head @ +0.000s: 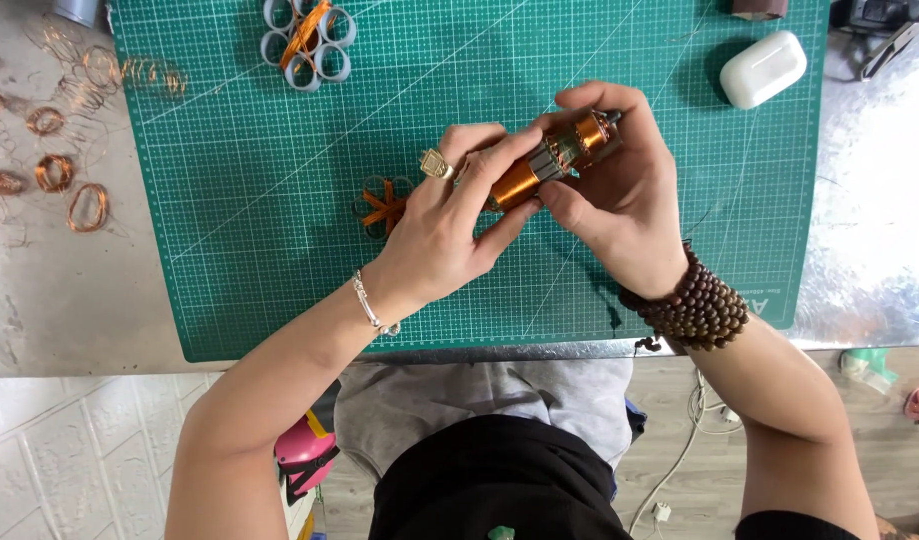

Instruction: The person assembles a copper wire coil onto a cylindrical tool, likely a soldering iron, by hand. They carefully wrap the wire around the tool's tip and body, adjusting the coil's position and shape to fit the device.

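Above a green cutting mat (280, 250), both hands hold a small motor rotor (550, 165) wound with copper wire. My left hand (445, 225), with a ring and a thin bracelet, pinches the lower copper-wound end with fingers laid along it. My right hand (620, 185), with a dark bead bracelet on the wrist, grips the upper end with thumb and fingers curled around it. Under my left hand lies a small ring cluster with orange strips (383, 207), partly hidden.
A cluster of grey rings with copper wire (308, 40) sits at the mat's top. A white earbud case (763, 68) lies top right. Several copper wire coils (55, 175) lie on the metal table (60, 300) to the left. Cables hang by the floor.
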